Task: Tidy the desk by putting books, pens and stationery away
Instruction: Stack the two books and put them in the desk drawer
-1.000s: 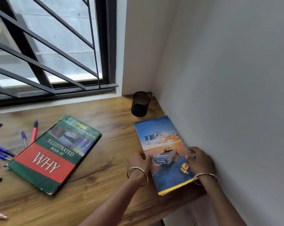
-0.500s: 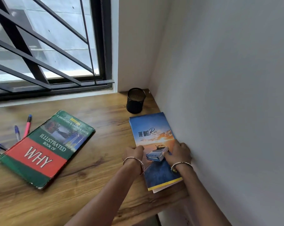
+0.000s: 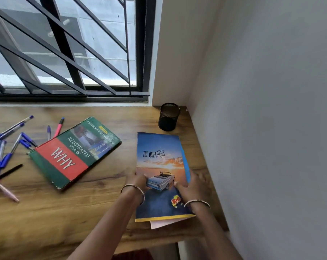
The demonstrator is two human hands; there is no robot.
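A wooden desk point(image 3: 102, 212) is seen under a barred window point(image 3: 65, 53), with a grey wall at 3 o'clock. A green and red book point(image 3: 74, 152) titled "Illustrated Book of WHY" is laid flat at 9 o'clock from the centre, turned diagonally. A blue book point(image 3: 159, 152) with a car on its cover is laid flat at 5 o'clock, near the wall, on top of a pink sheet and another blue cover. Loose pens point(image 3: 1, 156), mostly blue, are scattered at the far 9 o'clock edge. A black mesh pen holder point(image 3: 169, 117) is stood upright in the corner at 1 o'clock, apart from the blue book. The book's left edge is pinched by the left hand point(image 3: 138, 182), thumb on the cover. The right hand point(image 3: 193, 186) is placed on the right edge; its fingers are slightly spread and blurred, so a grip cannot be told.
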